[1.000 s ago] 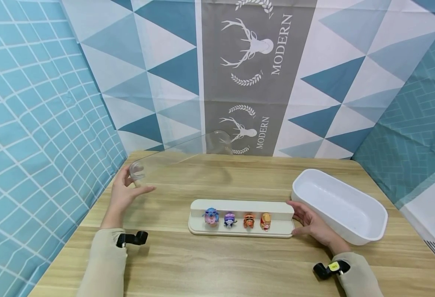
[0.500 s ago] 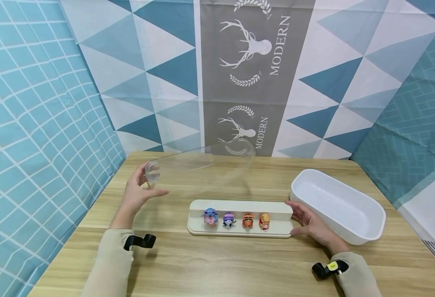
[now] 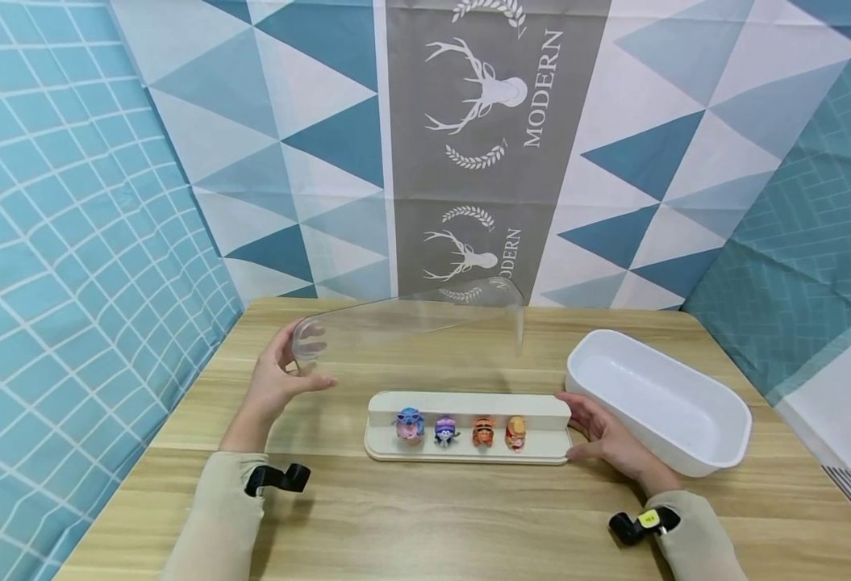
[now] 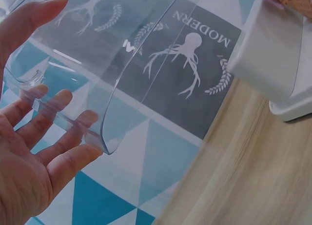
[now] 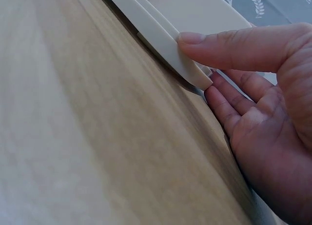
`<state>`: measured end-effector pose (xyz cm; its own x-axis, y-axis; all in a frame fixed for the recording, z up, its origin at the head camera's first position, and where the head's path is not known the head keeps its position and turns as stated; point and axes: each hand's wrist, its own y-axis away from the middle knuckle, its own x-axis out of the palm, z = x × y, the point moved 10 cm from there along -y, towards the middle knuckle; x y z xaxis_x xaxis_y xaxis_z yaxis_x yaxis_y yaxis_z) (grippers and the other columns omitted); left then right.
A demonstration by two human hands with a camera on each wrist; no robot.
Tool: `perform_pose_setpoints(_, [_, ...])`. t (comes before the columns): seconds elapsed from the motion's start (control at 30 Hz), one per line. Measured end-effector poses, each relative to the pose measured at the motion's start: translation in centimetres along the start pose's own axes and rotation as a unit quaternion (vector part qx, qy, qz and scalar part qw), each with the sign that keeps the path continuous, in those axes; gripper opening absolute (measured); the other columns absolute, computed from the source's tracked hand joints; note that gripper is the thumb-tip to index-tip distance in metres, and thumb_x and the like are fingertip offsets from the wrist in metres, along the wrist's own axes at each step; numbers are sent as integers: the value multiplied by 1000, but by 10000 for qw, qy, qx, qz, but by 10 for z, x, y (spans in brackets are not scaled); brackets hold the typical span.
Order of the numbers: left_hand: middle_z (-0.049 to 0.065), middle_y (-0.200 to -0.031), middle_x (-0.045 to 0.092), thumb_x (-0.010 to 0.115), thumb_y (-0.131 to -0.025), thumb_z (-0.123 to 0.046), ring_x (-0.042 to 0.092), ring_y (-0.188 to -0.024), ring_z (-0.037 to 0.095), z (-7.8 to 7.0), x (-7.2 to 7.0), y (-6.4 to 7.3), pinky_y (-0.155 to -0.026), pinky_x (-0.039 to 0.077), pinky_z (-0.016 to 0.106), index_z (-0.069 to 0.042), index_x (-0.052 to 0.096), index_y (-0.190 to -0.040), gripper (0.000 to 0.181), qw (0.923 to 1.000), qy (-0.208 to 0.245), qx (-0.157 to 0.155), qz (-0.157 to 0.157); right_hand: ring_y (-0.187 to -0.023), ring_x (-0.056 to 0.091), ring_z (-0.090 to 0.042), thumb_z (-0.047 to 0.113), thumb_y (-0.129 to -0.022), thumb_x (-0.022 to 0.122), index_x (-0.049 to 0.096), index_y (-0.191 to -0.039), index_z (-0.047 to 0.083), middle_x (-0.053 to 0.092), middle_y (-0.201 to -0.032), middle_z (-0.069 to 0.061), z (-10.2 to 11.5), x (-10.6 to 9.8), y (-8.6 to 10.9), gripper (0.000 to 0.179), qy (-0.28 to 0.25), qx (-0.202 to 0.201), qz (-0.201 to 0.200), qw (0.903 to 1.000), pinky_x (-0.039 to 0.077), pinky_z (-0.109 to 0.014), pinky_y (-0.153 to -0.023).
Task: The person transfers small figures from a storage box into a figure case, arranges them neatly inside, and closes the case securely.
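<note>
My left hand (image 3: 277,386) holds a long clear plastic cover (image 3: 403,316) by its left end, up above the back of the table and slanting up to the right. In the left wrist view the fingertips (image 4: 87,118) lie against the clear end wall, with the thumb across the opposite side. A cream stepped display base (image 3: 469,402) rests on the table, carrying a row of small figures: a blue one (image 3: 410,424), a purple one (image 3: 445,432), an orange one (image 3: 482,432) and a yellow one (image 3: 515,432). My right hand (image 3: 609,440) grips the base's right end, thumb at the front corner.
Behind the right hand stands a white oblong tub (image 3: 657,363), set at an angle. The wooden table (image 3: 425,516) ends at a patterned cloth backdrop (image 3: 345,161), with blue tiled cloth (image 3: 55,242) along the left side.
My left hand has moved right with the clear cover, whose far end has come right and lower, behind the base. The right hand stays at the base's end.
</note>
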<state>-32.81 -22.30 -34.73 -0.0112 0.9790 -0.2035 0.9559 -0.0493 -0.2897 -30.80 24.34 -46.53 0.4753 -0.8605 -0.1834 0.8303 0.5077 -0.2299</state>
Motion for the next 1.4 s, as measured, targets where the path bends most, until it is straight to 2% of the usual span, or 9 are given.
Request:
perform_pose_setpoints(0.13, [15,-135,56,85,-68,8,57,-116,18,-3,6,0,-87,52,30,-6,41,-148,92,9998,17,134,144,-127,44,5,-10,-73,75,22,-147,-15,46,-141,18,-2,0,0,91,17,54,-19,10000,36,-13,-103])
perform_pose_setpoints(0.37, [7,-134,59,86,-66,9,57,-115,9,-11,23,1,-86,52,32,-3,43,-146,92,9982,53,395,453,-128,43,5,-10,-73,75,22,-147,-15,45,-142,21,1,0,0,90,-2,-24,31,10000,35,-13,-103])
perform_pose_setpoints(0.47, [-1,-130,61,87,-66,7,57,-114,8,-14,29,2,-86,51,35,-5,44,-145,91,9977,-29,414,529,-128,43,5,-11,-74,74,22,-147,-16,44,-143,20,2,0,0,90,-21,-67,49,10000,36,-13,-103])
perform_pose_setpoints(0.6, [6,-133,60,87,-66,7,57,-115,10,-15,38,3,-88,50,39,-5,45,-145,91,9968,-81,457,651,-128,44,5,-11,-73,74,21,-146,-18,45,-143,19,3,1,0,90,-23,-134,58,9999,36,-14,-103])
perform_pose_setpoints(0.8, [24,-135,56,86,-67,6,57,-119,29,-11,49,5,-92,48,52,-6,45,-145,90,9957,-208,444,788,-127,45,6,-14,-74,73,21,-143,-20,46,-142,23,4,2,0,86,-203,-194,81,9996,36,-13,-103])
perform_pose_setpoints(0.9, [26,-136,55,89,-66,2,55,-121,34,-8,53,5,-94,47,54,-6,46,-145,90,9954,-170,426,843,-127,45,6,-15,-74,72,28,-142,-16,46,-142,23,4,2,0,81,-278,-181,51,9994,36,-13,-103])
perform_pose_setpoints(1.07, [26,-137,55,90,-64,0,56,-120,35,-5,60,5,-93,47,57,-7,47,-143,90,9947,-42,448,930,-128,44,6,-15,-73,72,36,-140,-10,46,-143,22,4,2,0,76,-269,-175,49,9995,35,-13,-103])
perform_pose_setpoints(1.2, [23,-136,56,91,-63,0,57,-118,32,-6,64,6,-90,50,52,-8,49,-142,90,9937,-44,535,984,-127,45,4,-14,-73,72,36,-139,-12,46,-143,22,4,3,0,75,-190,-208,65,9996,35,-13,-103])
perform_pose_setpoints(1.4, [22,-134,57,92,-61,2,57,-119,33,-3,71,5,-87,52,41,-7,49,-141,92,9926,-13,541,1086,-128,44,5,-13,-73,73,38,-142,-7,46,-142,21,3,2,0,78,-143,-151,6,9998,35,-12,-103])
